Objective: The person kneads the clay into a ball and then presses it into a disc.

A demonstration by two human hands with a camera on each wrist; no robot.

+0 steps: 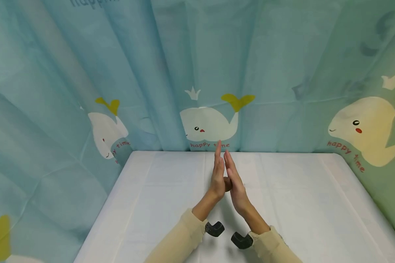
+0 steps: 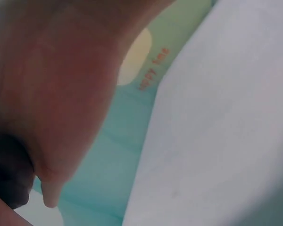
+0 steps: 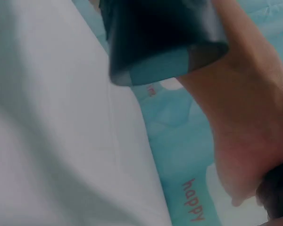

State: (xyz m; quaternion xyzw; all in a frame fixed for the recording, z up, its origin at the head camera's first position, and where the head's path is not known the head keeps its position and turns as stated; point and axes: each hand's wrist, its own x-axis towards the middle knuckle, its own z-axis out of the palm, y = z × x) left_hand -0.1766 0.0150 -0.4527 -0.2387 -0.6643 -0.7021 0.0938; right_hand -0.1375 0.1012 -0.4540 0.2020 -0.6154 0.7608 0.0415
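The person's left hand (image 1: 218, 179) and right hand (image 1: 236, 184) are raised over the table in the middle of the head view, palms facing each other, fingers straight and pointing away from the body. Neither hand is curled; the two lean together toward the fingertips, and the wrists stand apart. Between the palms, low down near their heels, sits a small, rounded, dark brown object (image 1: 228, 184), pressed from both sides and partly hidden by the hands. In both wrist views it shows only as a dark, blurred shape at the edge, so its material cannot be told.

Behind the hands, a black, angular wrist camera (image 1: 214, 229) juts inward from the left wrist, with a matching black camera casing (image 1: 241, 240) on the right. Both forearms wear beige long sleeves (image 1: 179, 239). Beneath lies a white, lightly creased table top (image 1: 299, 204) with rounded far corners. Around it hangs a pale blue-green curtain (image 1: 276, 65), printed with white whales (image 1: 209, 122) with yellow-green tails and red "happy time" lettering (image 1: 202, 145).
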